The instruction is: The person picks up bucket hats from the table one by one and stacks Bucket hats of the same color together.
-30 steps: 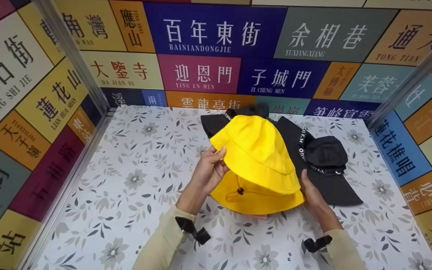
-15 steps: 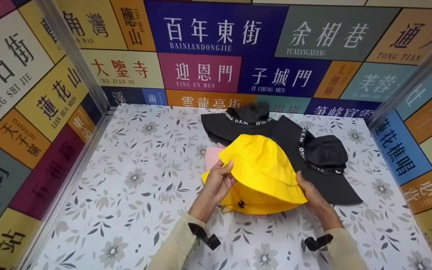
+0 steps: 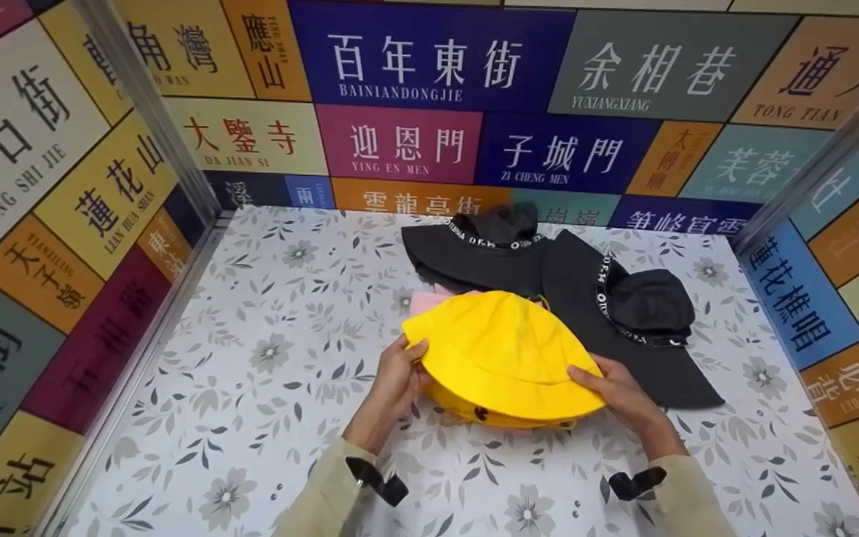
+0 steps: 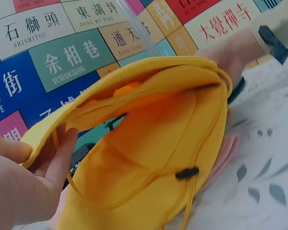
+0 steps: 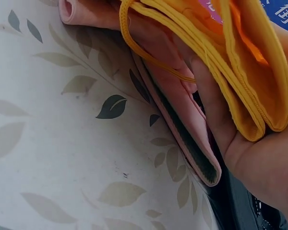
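In the head view my left hand [image 3: 392,380] and right hand [image 3: 623,388] hold a yellow bucket hat [image 3: 500,343] by opposite sides of its brim. The left thumb lies on top of the brim, with fingers beneath. At the right side, the brim edges come together in my right hand. Seen from the left wrist, the hat's underside gapes, and a yellow chin cord with a black cord stopper [image 4: 187,173] hangs inside. Beneath the hat is a pink fabric item [image 5: 199,134] with a dark green inside; most of it is hidden.
Two black wide-brimmed hats with white-lettered bands lie behind: one black hat [image 3: 467,261] at the back, another black hat [image 3: 586,313] to the right. A flower-patterned tabletop [image 3: 250,432] is enclosed by colourful sign-covered walls [image 3: 429,63].
The yellow hat has come down and toward me, uncovering the rear black hat and some pink fabric. My left hand has shifted left, and the brim is now spread wider and flatter.
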Demonstrator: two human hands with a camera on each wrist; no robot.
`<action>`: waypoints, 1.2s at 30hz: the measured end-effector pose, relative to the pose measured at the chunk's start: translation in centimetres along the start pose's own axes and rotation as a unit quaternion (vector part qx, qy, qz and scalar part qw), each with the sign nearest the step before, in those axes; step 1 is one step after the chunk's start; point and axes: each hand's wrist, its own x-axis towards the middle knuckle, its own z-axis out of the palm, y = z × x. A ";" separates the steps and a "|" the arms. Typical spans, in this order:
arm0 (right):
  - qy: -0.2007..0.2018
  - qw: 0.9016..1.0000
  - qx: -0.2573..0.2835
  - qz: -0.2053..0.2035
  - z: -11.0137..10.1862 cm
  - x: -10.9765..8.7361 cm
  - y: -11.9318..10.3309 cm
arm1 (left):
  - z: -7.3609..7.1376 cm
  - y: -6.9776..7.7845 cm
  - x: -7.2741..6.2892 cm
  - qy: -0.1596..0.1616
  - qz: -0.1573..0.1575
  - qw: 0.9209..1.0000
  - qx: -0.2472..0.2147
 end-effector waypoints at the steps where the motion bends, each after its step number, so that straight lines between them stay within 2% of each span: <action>1: 0.008 1.000 -0.006 0.005 0.0 0.0 0.0 | -0.3 0.0 0.1 0.002 -0.003 1.000 0.013; 5: 0.017 1.000 -0.013 0.014 0.0 0.0 0.0 | -1.4 -0.2 0.4 -0.003 -0.022 0.998 0.062; 9: 0.007 1.000 -0.020 0.008 0.0 0.0 0.0 | -2.4 -0.1 0.7 0.003 -0.041 0.991 0.124; 11: 0.006 1.000 -0.025 0.006 0.0 0.1 0.0 | -2.8 0.0 0.8 0.018 -0.041 0.987 0.157; 17: 0.011 0.999 -0.037 0.015 0.2 0.0 -0.1 | -3.0 0.0 0.9 0.076 -0.023 0.965 0.248; 23: 0.019 0.999 -0.044 0.021 0.3 0.1 0.2 | -2.5 -0.3 1.4 0.129 -0.023 0.947 0.292; 25: 0.020 0.998 -0.051 0.017 0.2 0.1 0.3 | -2.5 -0.3 1.7 0.139 -0.033 0.948 0.286; 27: 0.022 0.998 -0.056 0.013 0.2 0.0 0.3 | -2.6 -0.3 2.0 0.140 -0.042 0.951 0.272; 30: 0.023 0.998 -0.062 0.011 0.1 -0.1 0.3 | -2.9 -0.2 2.4 0.134 -0.060 0.961 0.235; 33: 0.029 0.998 -0.060 0.023 0.2 -0.1 0.2 | -3.2 -0.2 2.6 0.128 -0.062 0.969 0.201; 36: 0.031 0.997 -0.065 0.027 0.3 0.1 0.2 | -3.4 -0.2 2.6 0.123 -0.066 0.974 0.178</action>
